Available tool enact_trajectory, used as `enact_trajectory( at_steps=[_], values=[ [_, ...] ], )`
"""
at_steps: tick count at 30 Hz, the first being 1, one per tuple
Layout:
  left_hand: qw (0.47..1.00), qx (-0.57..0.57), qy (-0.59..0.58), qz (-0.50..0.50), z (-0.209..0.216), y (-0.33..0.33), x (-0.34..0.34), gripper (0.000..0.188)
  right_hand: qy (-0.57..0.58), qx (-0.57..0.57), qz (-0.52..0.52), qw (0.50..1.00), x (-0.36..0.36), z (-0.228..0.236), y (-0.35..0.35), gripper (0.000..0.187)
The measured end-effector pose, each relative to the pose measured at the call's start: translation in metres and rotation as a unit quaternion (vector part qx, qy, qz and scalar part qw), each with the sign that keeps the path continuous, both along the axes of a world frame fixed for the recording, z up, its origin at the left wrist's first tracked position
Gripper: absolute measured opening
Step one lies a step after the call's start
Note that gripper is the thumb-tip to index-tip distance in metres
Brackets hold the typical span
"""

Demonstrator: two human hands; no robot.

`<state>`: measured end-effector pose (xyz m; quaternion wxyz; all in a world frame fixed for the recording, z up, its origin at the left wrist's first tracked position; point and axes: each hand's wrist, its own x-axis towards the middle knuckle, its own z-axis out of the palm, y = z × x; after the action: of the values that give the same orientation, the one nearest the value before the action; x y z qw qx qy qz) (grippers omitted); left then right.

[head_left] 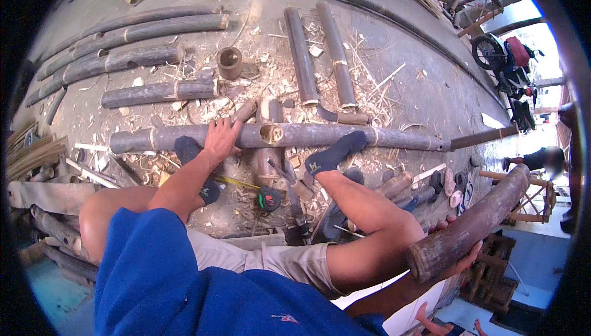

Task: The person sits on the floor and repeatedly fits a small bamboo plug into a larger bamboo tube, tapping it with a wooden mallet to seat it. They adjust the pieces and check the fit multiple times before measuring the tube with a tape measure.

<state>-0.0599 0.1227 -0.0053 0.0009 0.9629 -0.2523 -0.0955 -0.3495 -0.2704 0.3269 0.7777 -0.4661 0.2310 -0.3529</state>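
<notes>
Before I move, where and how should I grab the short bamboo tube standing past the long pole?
Probably by the outer wall of the short bamboo tube, under its rim, coming from above and the right. It stands upright, open end up, so the grip can wrap its round side, while a bamboo length ends close by, lower left.

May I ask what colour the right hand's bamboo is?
The bamboo is dark brown, in the head view.

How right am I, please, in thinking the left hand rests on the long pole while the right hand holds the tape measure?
The head view shows the right hand holding a bamboo piece, not the tape measure; the left hand rests on the long pole.
</notes>
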Motion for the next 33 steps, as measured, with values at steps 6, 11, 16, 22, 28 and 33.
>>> enact_trajectory(
  at_steps=[6,11,16,22,28,33],
  values=[
    [0.998,-0.024,-0.050,-0.028,-0.006,0.003,-0.005,0.094,-0.039,0.070,0.184,0.980,0.018,0.002,-0.008,0.082],
    [0.998,-0.047,-0.010,-0.038,-0.005,0.008,0.002,0.095,-0.072,0.148,0.382,0.910,0.021,0.006,-0.019,0.088],
    [0.998,-0.041,0.026,-0.039,0.002,0.006,0.006,0.093,-0.105,0.159,0.437,0.879,0.026,0.001,-0.017,0.087],
    [0.997,-0.035,0.060,-0.019,0.012,0.003,0.007,0.088,-0.106,0.148,0.453,0.873,0.041,-0.003,-0.010,0.087],
    [0.996,-0.043,0.076,-0.021,0.018,0.001,0.009,0.086,-0.059,-0.002,0.325,0.944,0.063,0.000,-0.021,0.088],
    [0.991,-0.040,0.125,-0.029,0.021,0.003,0.021,0.088,0.096,-0.360,0.082,0.925,0.140,0.024,-0.078,0.088]
  ],
)
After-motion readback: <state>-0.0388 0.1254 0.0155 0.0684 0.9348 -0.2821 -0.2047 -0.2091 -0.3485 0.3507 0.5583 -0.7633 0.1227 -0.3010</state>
